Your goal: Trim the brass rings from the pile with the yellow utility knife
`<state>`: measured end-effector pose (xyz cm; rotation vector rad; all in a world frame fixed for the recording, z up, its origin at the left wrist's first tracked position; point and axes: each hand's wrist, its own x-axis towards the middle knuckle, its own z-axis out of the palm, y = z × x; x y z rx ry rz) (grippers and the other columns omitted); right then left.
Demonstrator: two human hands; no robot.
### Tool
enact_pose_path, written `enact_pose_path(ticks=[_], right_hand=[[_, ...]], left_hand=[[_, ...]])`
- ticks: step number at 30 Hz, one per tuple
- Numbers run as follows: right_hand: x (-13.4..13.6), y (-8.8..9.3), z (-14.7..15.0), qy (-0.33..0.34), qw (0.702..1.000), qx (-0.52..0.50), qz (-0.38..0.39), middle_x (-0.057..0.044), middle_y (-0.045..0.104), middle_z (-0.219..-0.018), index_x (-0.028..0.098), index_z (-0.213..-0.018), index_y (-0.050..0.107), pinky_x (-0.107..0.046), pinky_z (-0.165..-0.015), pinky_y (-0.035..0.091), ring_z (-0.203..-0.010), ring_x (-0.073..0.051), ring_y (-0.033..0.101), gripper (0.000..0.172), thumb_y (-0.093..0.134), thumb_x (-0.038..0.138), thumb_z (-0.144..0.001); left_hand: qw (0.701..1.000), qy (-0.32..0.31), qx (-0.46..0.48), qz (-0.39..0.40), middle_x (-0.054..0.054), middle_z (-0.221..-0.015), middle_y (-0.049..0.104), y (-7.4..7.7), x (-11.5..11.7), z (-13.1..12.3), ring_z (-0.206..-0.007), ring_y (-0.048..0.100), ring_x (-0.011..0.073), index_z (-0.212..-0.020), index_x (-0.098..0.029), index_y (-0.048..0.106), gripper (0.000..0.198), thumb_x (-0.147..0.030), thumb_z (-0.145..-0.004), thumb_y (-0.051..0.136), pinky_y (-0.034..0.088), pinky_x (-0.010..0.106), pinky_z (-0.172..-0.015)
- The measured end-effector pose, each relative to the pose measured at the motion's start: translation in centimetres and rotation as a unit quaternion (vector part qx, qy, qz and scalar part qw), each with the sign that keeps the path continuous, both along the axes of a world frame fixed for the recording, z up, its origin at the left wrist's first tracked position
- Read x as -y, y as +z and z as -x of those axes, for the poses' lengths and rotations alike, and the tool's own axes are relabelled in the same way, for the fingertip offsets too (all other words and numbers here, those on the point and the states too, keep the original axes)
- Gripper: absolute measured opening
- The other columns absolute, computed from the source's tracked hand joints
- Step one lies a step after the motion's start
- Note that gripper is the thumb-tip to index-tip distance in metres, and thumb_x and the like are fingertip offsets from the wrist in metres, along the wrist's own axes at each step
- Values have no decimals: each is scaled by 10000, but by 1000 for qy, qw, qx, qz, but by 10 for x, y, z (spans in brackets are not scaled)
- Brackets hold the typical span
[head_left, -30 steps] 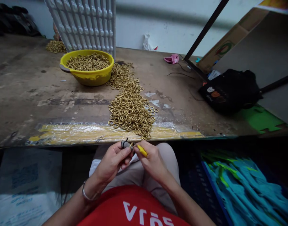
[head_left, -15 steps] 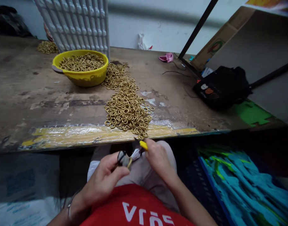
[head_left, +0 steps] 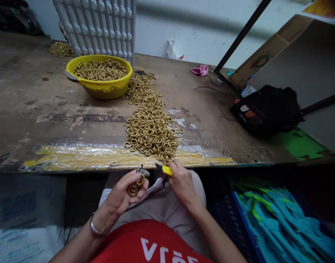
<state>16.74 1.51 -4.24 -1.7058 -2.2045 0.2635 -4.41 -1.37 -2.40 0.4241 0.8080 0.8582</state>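
Head view: by the desk's near edge (head_left: 238, 154), left hand (head_left: 120, 193) curls fingers round gold rings (head_left: 133, 190); right hand (head_left: 182, 180) pinches a yellow knife (head_left: 166, 170); gathering, I'd guess; next needs blade care.

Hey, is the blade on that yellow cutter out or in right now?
It's out: the dark, pointed blade sticks out beyond the yellow handle of the cutter, held in the right hand.

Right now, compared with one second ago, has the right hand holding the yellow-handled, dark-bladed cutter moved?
Yes: judged against the brown, worn tabletop, the right hand has moved slightly forward and rightward.
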Motion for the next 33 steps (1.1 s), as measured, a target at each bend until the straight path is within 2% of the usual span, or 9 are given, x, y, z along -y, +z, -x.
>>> enact_pose_path(ticks=[3,6,11,14,18,21,25,28,33], right_hand=[[-14,7,-7,-7,993,-120,1,-56,641,-849,178,-889,650,-258,-687,401,-770,-181,588,144,520,122,-858],[-28,21,-14,-49,965,-257,31,-35,633,-766,175,-856,663,-262,-668,414,-708,-167,568,162,550,287,-887],[-27,39,-4,-66,855,-488,166,54,459,-560,163,-825,628,-212,-455,300,-466,-84,382,302,630,464,-842],[-12,43,10,-44,823,-527,210,63,434,-536,161,-796,612,-202,-437,280,-456,-72,362,309,650,465,-836],[5,45,21,-22,815,-534,222,36,509,-589,164,-753,605,-203,-454,319,-479,-75,400,314,622,458,-863],[11,49,22,6,833,-514,203,30,517,-606,172,-716,596,-208,-489,348,-502,-83,409,315,582,430,-896],[19,56,19,49,913,-389,111,2,541,-686,184,-707,599,-225,-612,397,-641,-125,492,269,529,314,-932],[24,58,18,66,955,-284,63,-27,607,-804,193,-824,634,-237,-682,417,-748,-153,555,165,496,138,-897],[30,55,19,48,985,-157,51,-41,658,-890,198,-933,639,-242,-731,436,-823,-175,615,358,459,-42,-737]], left_hand=[[999,-2,-16,29,17,-683,589,-9,-7,-8,-459,424,41,-795,-131,557,312,-399,-772,717,178,130,-352],[999,-8,-31,15,-29,-617,549,-10,-17,-18,-415,365,20,-781,-141,545,306,-359,-744,757,148,124,-342],[995,7,-42,-92,14,-720,656,12,-26,-31,-409,390,21,-923,-150,566,305,-374,-789,724,196,129,-340],[993,-4,-18,-118,47,-775,687,23,-25,-34,-407,398,20,-974,-137,593,310,-377,-813,705,207,134,-341],[994,-16,11,-108,62,-812,684,26,-19,-34,-417,410,19,-923,-123,635,293,-371,-798,728,204,138,-337],[995,-25,16,-95,46,-786,649,27,-14,-31,-439,409,22,-866,-112,654,290,-365,-768,756,209,139,-341],[996,-29,1,-87,-1,-657,550,31,-8,-26,-455,379,38,-807,-112,648,299,-384,-757,760,209,147,-356],[994,-19,-32,-99,-41,-562,458,31,-4,-25,-447,339,46,-773,-129,622,313,-416,-766,744,195,154,-377],[984,-3,-107,-144,-60,-554,416,29,0,-28,-460,303,56,-785,-152,613,300,-430,-780,727,221,173,-422]])
